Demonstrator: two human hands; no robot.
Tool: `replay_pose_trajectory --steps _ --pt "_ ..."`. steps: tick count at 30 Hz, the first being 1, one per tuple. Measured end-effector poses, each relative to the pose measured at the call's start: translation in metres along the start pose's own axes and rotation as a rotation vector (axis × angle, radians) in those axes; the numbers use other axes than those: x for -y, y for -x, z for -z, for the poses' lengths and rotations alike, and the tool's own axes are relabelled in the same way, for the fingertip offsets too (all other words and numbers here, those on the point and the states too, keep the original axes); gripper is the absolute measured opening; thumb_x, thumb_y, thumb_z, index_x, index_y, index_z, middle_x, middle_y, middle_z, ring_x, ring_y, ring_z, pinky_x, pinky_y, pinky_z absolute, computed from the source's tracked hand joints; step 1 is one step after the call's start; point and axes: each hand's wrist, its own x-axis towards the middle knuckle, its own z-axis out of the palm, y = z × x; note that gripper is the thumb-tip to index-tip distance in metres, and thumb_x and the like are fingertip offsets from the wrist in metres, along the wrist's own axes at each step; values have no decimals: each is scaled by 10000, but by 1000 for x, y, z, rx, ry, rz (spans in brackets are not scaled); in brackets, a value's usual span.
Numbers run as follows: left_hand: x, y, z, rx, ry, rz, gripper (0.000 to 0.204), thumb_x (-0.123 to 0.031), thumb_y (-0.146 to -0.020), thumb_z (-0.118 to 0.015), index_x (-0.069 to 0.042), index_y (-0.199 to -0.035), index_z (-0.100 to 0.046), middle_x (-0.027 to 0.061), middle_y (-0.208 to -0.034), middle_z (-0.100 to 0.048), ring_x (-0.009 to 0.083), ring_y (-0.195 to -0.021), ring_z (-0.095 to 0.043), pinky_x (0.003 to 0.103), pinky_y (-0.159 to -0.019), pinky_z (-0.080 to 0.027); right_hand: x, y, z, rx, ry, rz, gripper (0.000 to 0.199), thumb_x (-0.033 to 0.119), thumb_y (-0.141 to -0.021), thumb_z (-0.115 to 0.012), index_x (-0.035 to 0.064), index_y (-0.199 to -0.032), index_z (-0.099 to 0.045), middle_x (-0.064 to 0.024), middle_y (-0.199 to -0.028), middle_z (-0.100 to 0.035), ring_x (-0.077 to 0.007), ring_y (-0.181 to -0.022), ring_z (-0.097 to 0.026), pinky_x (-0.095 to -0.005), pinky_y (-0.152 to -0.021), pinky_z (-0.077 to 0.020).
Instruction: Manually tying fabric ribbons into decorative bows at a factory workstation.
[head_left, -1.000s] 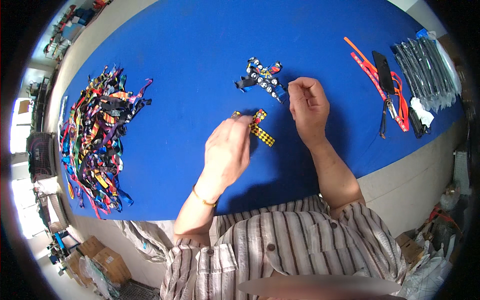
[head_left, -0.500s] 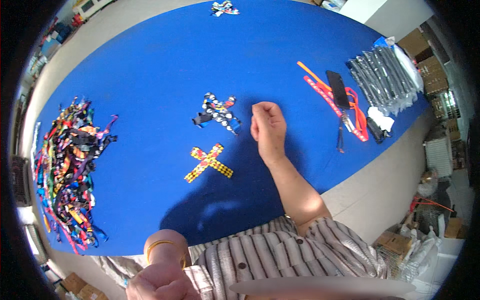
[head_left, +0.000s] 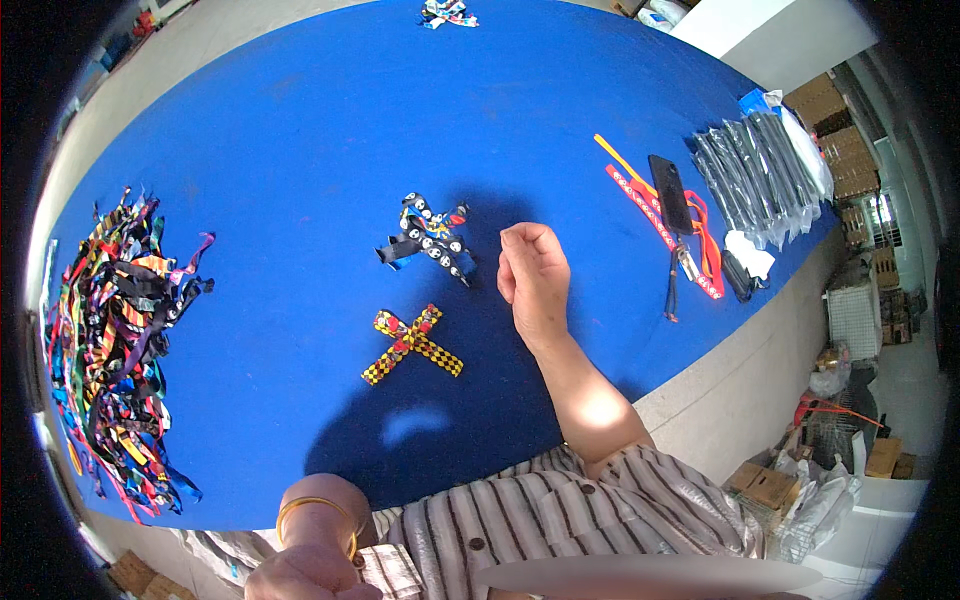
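Observation:
My right hand (head_left: pixel 533 283) rests on the blue table (head_left: pixel 300 150) with its fingers curled loosely and nothing in it. Just left of it lie a few black straps with white dots (head_left: pixel 428 240), crossed over one another. Below those sits a cross of two yellow-and-red checkered straps (head_left: pixel 411 345). My left hand (head_left: pixel 300 570) is drawn back to my body at the bottom edge, a gold bangle on the wrist; only part of it shows and its fingers are hidden.
A big heap of many-coloured straps (head_left: pixel 115 340) covers the table's left side. At the right lie orange and red lanyards (head_left: pixel 650 210), a black flat device (head_left: pixel 669 193) and clear bags of dark items (head_left: pixel 755 170). Cardboard boxes (head_left: pixel 830 110) stand beyond the table's right edge.
My left hand has left the checkered straps and pulled back to my body. The checkered cross now lies free on the table. My right hand has stayed near the black straps.

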Motion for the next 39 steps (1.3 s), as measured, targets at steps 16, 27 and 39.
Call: replay_pose_trajectory --steps 16,27,39 --pt "10 0 15 52 96 -52 509 18 -808 -590 -44 -1271 -389 84 -530 -543 136 -375 -472 255 -303 -293 1 4 6 37 22 13 103 152 -965 -618 66 -974 -563 10 -640 -506 -41 -451 -393 -197 -388 -293" --pt "18 -27 11 27 -41 -64 126 -151 -932 -613 -32 -898 -637 -33 -627 -579 86 -509 -558 212 -439 -397 -5 9 4 251 260 214 94 118 -929 -668 63 -986 -619 27 -759 -584 -37 -638 -526 -196 -554 -431" --pt "21 -26 27 -262 -218 297 293 -37 -899 -453 98 -1157 -481 82 -809 -408 108 -566 -332 274 -516 -316 -8 30 -10 619 1020 829 183 169 -802 -700 70 -950 -658 -69 -1027 -584 -272 -967 -551 -408 -844 -433"
